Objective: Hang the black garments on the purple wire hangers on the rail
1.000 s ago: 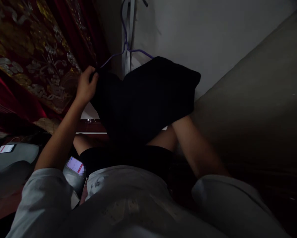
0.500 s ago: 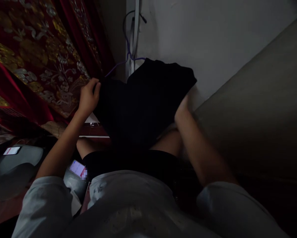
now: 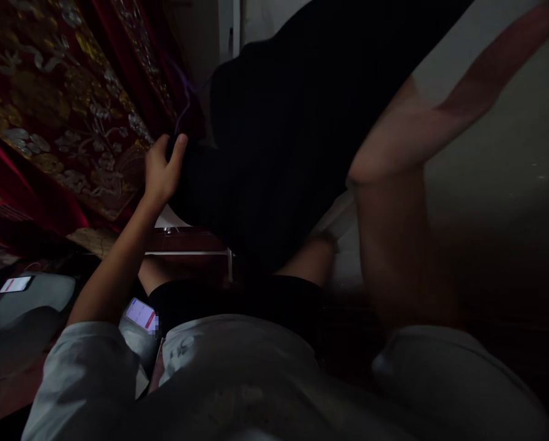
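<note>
A black garment [image 3: 274, 141] is spread in front of me, its upper right part stretched up past the top edge; its exact kind does not show. My left hand [image 3: 161, 168] grips its left edge, thumb up, close to the purple wire hanger [image 3: 185, 92]. The hanger leans to the left and is partly hidden by the cloth. At the garment's right edge is my right hand [image 3: 403, 131], blurred by motion. One digit stretches far to the upper right, and the other fingers are hidden behind the cloth or smeared.
A red curtain [image 3: 72, 92] with gold and silver embroidery hangs on the left. One phone [image 3: 142, 315] with a lit screen lies by my left thigh, another phone [image 3: 16, 284] on a grey seat [image 3: 54, 291]. A pale wall [image 3: 499, 135] rises on the right.
My right hand has swung up and to the right, and the black cloth has stretched up with it. The hanger has tilted left. My left hand stays nearly in place at the cloth's edge.
</note>
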### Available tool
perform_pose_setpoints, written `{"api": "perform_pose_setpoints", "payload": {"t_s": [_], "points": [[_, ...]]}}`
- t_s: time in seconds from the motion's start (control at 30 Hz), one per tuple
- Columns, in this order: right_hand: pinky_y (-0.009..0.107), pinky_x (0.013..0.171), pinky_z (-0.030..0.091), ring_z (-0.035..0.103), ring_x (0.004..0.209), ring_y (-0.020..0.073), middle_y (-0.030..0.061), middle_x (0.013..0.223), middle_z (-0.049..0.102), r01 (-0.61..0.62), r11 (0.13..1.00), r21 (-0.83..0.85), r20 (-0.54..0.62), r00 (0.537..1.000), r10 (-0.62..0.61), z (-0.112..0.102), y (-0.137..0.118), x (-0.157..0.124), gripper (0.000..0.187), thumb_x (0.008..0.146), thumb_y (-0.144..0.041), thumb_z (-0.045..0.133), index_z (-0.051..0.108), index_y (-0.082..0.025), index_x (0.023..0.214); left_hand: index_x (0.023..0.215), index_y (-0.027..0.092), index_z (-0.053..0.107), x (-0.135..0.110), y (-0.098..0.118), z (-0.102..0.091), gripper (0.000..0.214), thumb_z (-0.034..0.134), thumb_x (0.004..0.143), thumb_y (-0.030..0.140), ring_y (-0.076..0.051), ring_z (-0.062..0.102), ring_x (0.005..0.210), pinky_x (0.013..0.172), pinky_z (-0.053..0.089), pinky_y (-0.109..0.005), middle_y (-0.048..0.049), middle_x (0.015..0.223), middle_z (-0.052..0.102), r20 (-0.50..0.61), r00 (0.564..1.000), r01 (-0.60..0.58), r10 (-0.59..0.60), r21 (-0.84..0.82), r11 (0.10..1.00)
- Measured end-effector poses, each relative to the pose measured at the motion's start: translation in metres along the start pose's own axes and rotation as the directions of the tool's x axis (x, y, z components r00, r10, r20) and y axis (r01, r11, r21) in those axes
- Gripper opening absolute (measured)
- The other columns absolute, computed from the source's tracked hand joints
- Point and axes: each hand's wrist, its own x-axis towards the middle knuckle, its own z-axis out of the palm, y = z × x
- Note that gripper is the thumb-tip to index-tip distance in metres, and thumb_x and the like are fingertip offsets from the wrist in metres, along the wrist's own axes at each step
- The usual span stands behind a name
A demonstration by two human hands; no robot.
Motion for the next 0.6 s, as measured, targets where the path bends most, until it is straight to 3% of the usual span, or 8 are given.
{"api": "perform_pose_setpoints", "payload": {"t_s": [0.1,0.17,0.2,0.23,0.27,0.43,0.5,0.6], "points": [[0.053,0.097,0.056,0.051,0.14,0.0442,0.0016,0.137,0.066,-0.125,0.979,0.162,0.298,0.952,0.072,0.014,-0.011,-0.007,0.105,0.062,-0.106,0.033,0.073,-0.03,0.122,0.069,0.019,0.048,0.002,-0.009,-0.001,0.054,0.062,0.096,0.064,-0.015,0.054,0.072,0.071,0.044,-0.025,0.0013,0.067,0.043,0.011,1.0,0.016,-0.015,-0.031,0.999],[0.048,0.097,0.059,0.065,0.126,0.0384,0.0085,0.125,0.073,-0.311,0.948,0.068,0.715,0.678,0.171,0.02,-0.009,-0.009,0.095,0.057,-0.095,0.066,0.076,-0.022,0.117,0.068,0.019,0.05,-0.002,-0.009,0.001,0.06,0.052,0.097,0.071,-0.015,0.054,0.068,0.069,0.044,-0.026,0.0003,0.065,0.047,0.045,0.999,0.008,-0.005,-0.071,0.997],[0.046,0.1,0.059,0.068,0.122,0.0345,0.0106,0.123,0.074,-0.361,0.932,-0.021,0.824,0.522,0.221,0.023,-0.003,-0.009,0.086,0.064,-0.084,0.074,0.075,-0.019,0.12,0.068,0.02,0.051,-0.005,-0.007,0.003,0.062,0.046,0.097,0.075,-0.015,0.055,0.068,0.07,0.046,-0.027,-0.0008,0.066,0.05,0.071,0.997,-0.004,0.011,-0.093,0.996],[0.044,0.102,0.058,0.07,0.12,0.031,0.012,0.125,0.073,-0.369,0.923,-0.108,0.852,0.444,0.277,0.028,0.006,-0.009,0.078,0.073,-0.072,0.077,0.072,-0.017,0.127,0.069,0.02,0.053,-0.009,-0.002,0.006,0.065,0.041,0.097,0.077,-0.016,0.057,0.07,0.073,0.047,-0.029,-0.0022,0.068,0.054,0.103,0.994,-0.018,0.03,-0.118,0.993],[0.043,0.104,0.058,0.07,0.119,0.0288,0.013,0.129,0.071,-0.349,0.92,-0.179,0.823,0.459,0.335,0.035,0.018,-0.01,0.072,0.079,-0.062,0.077,0.068,-0.016,0.134,0.071,0.02,0.055,-0.013,0.004,0.01,0.066,0.038,0.097,0.078,-0.016,0.059,0.074,0.077,0.049,-0.03,-0.0038,0.072,0.059,0.134,0.99,-0.03,0.049,-0.146,0.989],[0.054,0.123,0.04,0.033,0.155,0.0391,0.0181,0.17,0.023,-0.104,0.869,-0.484,0.336,0.895,0.294,0.087,0.085,-0.027,0.116,0.068,-0.034,0.087,0.026,-0.018,0.165,0.083,0.02,0.058,-0.033,0.058,0.026,0.061,0.027,0.107,0.066,-0.023,0.067,0.102,0.101,0.05,-0.039,-0.01,0.094,0.071,0.267,0.961,0.048,0.066,-0.396,0.917],[0.061,0.128,0.027,0.006,0.162,0.0408,0.0158,0.174,-0.001,-0.011,0.819,-0.573,0.169,0.977,0.132,0.107,0.099,-0.035,0.127,0.07,-0.038,0.085,0.006,-0.02,0.168,0.085,0.02,0.057,-0.038,0.08,0.031,0.058,0.019,0.111,0.055,-0.023,0.068,0.11,0.108,0.05,-0.041,-0.0104,0.1,0.072,0.322,0.945,0.135,0.051,-0.529,0.838],[0.07,0.127,0.012,-0.004,0.161,0.0421,0.0134,0.173,-0.003,0.05,0.75,-0.659,-0.02,0.996,-0.084,0.122,0.102,-0.039,0.115,0.082,-0.05,0.071,-0.003,-0.024,0.166,0.088,0.021,0.054,-0.044,0.101,0.036,0.056,0.011,0.113,0.047,-0.02,0.068,0.117,0.114,0.049,-0.042,-0.0093,0.109,0.071,0.367,0.93,0.244,0.014,-0.645,0.725]]}}
